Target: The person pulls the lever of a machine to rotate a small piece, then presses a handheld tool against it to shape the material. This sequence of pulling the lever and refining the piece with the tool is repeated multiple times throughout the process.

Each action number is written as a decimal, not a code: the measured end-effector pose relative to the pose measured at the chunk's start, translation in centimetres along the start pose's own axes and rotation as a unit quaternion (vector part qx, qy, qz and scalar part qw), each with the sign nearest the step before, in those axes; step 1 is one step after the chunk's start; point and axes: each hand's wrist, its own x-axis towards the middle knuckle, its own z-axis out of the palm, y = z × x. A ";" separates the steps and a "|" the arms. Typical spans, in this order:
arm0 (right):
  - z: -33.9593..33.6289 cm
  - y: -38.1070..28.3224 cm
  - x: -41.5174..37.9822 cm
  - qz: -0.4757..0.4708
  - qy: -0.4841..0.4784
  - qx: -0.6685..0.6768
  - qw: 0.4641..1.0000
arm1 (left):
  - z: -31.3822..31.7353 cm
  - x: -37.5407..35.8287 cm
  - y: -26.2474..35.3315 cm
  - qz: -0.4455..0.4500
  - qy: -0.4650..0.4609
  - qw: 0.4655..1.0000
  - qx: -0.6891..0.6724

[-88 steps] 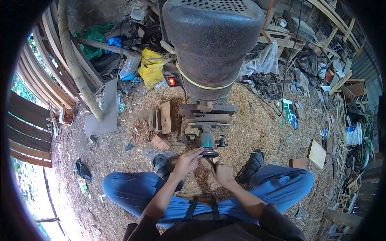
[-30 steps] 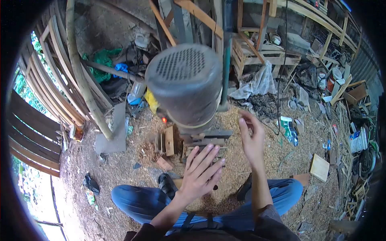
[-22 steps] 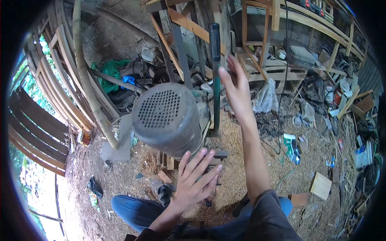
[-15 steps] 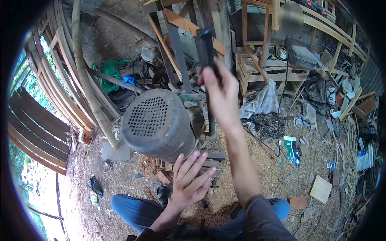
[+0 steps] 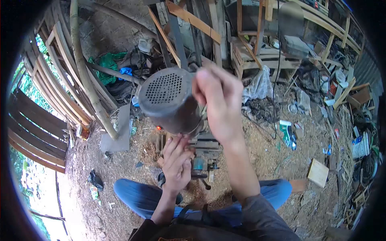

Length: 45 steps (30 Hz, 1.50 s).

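Observation:
A dusty motor housing point(image 5: 163, 94) with a perforated round end stands in front of me, tilted in view. My right hand point(image 5: 221, 96) is closed in a fist at its right side; the black lever handle seen earlier is hidden within or behind the fist. Below the housing, my left hand point(image 5: 176, 164) has its fingers bent and close together, the tips reaching under the housing. Whatever they grip there is covered. Beside that hand sits a greenish metal machine part point(image 5: 198, 164), with a dark crank handle point(image 5: 206, 184) under it.
My knees point(image 5: 138, 203) flank the machine base. A bamboo pole point(image 5: 90, 88) leans at left, near a slatted wooden panel point(image 5: 36, 132). A grey flat board point(image 5: 116, 132) lies on the sawdust floor. Wooden frames point(image 5: 257, 60) stand behind; a wood block point(image 5: 317, 173) lies right.
My right hand has come down and nearer the housing, and the lever handle has gone from sight. My left hand's spread fingers have drawn together. The view has shifted, showing more of the machine's base.

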 end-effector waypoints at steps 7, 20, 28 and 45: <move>-0.4 -1.7 -7.0 0.036 -0.024 -0.030 0.999 | -1.1 -2.4 -0.2 -0.047 0.012 0.998 -0.042; -1.6 0.1 -21.3 -0.066 -0.029 -0.121 0.990 | 1.6 -6.4 -0.3 0.040 -0.098 0.969 -0.225; -1.3 0.3 -22.9 -0.052 0.001 -0.145 0.988 | 4.2 -5.7 0.8 0.073 -0.096 0.932 -0.341; -2.4 1.4 -26.1 -0.074 -0.027 -0.133 0.988 | 6.3 -9.7 -0.1 0.059 -0.072 0.915 -0.393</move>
